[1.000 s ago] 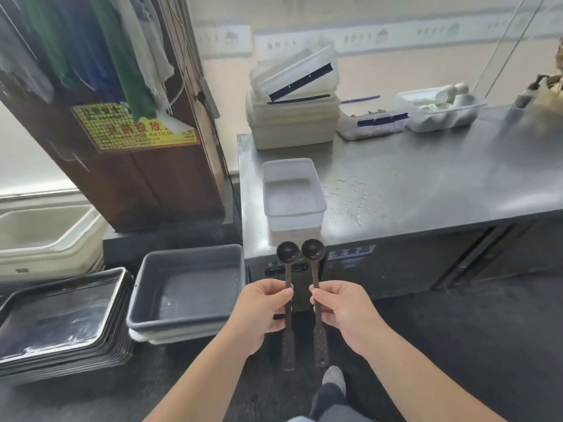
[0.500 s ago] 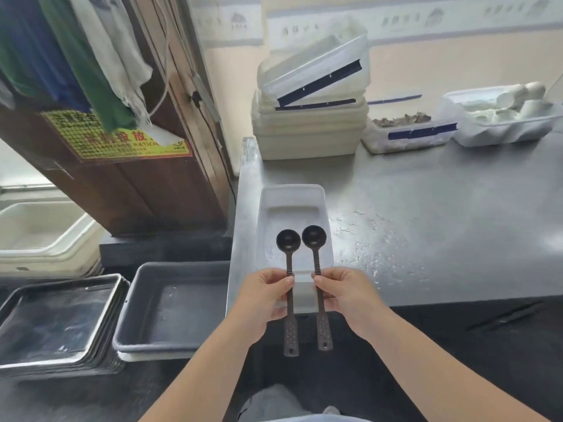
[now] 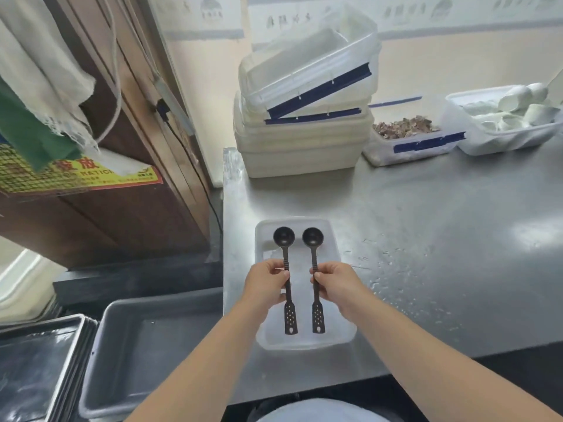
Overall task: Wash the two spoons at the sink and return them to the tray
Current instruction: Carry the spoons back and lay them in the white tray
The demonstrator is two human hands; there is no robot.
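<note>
Over a white tray [image 3: 262, 336] on the steel counter [image 3: 426, 239], the left hand [image 3: 266, 284] pinches one dark spoon [image 3: 286, 269] and the right hand [image 3: 336, 284] the other spoon [image 3: 315, 266], side by side, bowls pointing away.

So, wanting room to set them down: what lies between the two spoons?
Nothing: head view shows only bare white tray floor between left spoon and right spoon.
</note>
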